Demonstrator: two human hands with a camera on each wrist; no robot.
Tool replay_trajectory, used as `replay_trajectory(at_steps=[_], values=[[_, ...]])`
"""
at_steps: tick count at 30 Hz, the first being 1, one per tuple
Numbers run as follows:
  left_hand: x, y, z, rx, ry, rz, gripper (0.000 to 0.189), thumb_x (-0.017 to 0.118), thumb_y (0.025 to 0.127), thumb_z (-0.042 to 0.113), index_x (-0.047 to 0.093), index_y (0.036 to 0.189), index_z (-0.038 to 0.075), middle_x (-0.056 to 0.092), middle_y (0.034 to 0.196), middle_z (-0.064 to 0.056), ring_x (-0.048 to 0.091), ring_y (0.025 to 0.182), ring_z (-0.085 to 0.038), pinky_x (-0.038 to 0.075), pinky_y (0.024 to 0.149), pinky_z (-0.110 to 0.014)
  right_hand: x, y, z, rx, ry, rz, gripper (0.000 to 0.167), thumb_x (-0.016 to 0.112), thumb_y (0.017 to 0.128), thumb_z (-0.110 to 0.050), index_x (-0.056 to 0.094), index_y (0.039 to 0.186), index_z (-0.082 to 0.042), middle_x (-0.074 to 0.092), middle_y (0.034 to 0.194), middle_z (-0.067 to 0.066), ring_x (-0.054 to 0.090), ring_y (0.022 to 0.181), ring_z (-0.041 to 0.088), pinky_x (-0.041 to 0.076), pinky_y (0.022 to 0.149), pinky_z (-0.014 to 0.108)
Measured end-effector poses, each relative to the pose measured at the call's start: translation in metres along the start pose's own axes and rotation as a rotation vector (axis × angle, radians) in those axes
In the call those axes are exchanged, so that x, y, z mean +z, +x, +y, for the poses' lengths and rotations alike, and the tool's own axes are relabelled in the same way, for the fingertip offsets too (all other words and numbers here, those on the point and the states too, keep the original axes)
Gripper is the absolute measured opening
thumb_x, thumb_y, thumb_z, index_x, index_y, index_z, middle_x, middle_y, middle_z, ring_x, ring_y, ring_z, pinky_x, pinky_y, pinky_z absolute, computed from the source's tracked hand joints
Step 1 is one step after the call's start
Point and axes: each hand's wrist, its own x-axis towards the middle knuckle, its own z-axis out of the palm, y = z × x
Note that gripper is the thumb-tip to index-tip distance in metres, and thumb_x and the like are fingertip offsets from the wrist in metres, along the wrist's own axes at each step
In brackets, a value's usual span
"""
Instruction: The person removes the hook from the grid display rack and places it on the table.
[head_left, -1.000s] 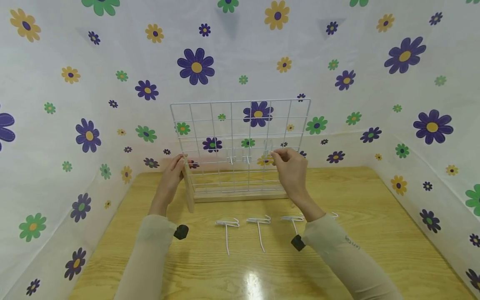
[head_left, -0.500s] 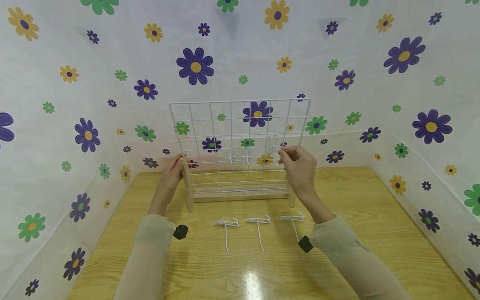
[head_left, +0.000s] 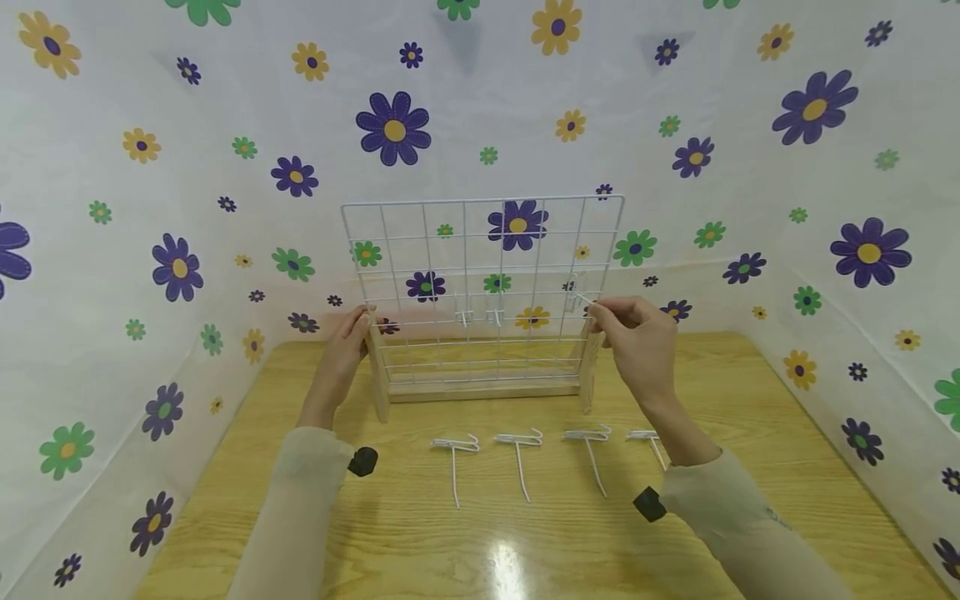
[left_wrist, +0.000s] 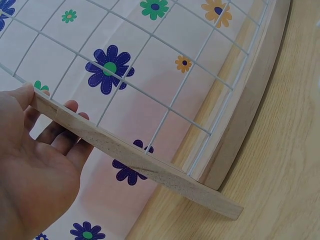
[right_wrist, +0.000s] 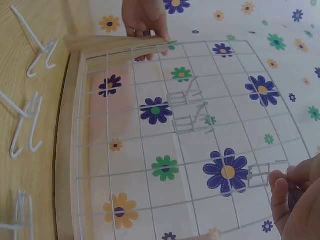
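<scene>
A white wire grid panel [head_left: 480, 200] stands upright in a wooden stand. My left hand [head_left: 334, 367] grips the stand's left wooden upright [left_wrist: 145, 162] near its top, thumb on the near side and fingers behind. Between thumb and fingertips, my right hand [head_left: 643, 350] pinches the stem of a white wire hook [right_wrist: 259, 175]. That hook's frame overlaps the right part of the grid, just above the right upright [head_left: 589, 375]. Two more hooks, a left one [head_left: 464, 317] and a right one [head_left: 495, 317], hang side by side near the grid's middle.
In front of the stand, several loose white hooks [head_left: 519, 471] lie in a row on the wooden table [head_left: 420, 550]. Flower-patterned cloth [head_left: 315, 125] rises behind and on both sides. Dark pieces [head_left: 649, 504] sit at both sleeve cuffs.
My right hand has shifted to the right across the grid with the hook, from right of the middle to the right upright. The left hand keeps its hold on the left upright.
</scene>
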Motion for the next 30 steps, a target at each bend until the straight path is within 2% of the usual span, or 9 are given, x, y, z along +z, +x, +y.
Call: replay_trajectory(at_steps=[4,11,15,22,30], values=[[-0.001,-0.001,0.002,0.004,-0.005,0.0,0.058,0.031,0.115,0.035,0.023,0.164,0.006,0.031,0.161,-0.026,0.027,0.153,-0.034,0.022,0.125,-0.048,-0.014,-0.004,0.005,0.037,0.004,-0.008,0.009,0.075,0.093,0.003,0.074,0.097,0.011,0.073,0.076,0.008,0.062,0.058,0.004,0.052,0.052,0.015],[0.0,0.001,0.001,0.023,-0.016,-0.007,0.056,0.031,0.115,0.031,0.023,0.164,0.004,0.034,0.158,-0.029,0.029,0.152,-0.036,0.023,0.124,-0.049,-0.04,-0.018,0.001,0.139,-0.036,0.006,0.016,0.075,0.096,-0.006,0.073,0.101,0.008,0.072,0.075,-0.001,0.061,0.058,0.009,0.049,0.052,0.015],[0.0,0.001,0.001,0.023,-0.007,-0.009,0.057,0.031,0.115,0.033,0.024,0.164,0.004,0.036,0.158,-0.026,0.03,0.151,-0.035,0.024,0.124,-0.048,-0.052,-0.025,0.002,0.167,-0.054,0.022,0.016,0.075,0.095,-0.006,0.073,0.102,0.008,0.073,0.075,-0.001,0.061,0.058,0.012,0.048,0.051,0.015],[0.0,0.0,0.002,0.013,-0.02,-0.012,0.057,0.03,0.115,0.033,0.022,0.164,0.006,0.032,0.16,-0.027,0.028,0.152,-0.035,0.021,0.125,-0.048,-0.067,-0.03,0.003,0.167,-0.062,0.047,0.015,0.075,0.095,-0.005,0.073,0.101,0.009,0.073,0.074,0.0,0.061,0.056,0.011,0.05,0.051,0.015],[-0.001,0.001,0.0,-0.008,0.014,0.001,0.06,0.032,0.114,0.038,0.021,0.165,0.007,0.031,0.162,-0.023,0.026,0.154,-0.033,0.022,0.125,-0.047,-0.08,-0.041,0.004,0.194,-0.093,0.058,0.013,0.075,0.095,-0.003,0.074,0.1,0.009,0.074,0.075,0.003,0.062,0.056,0.013,0.049,0.05,0.016]])
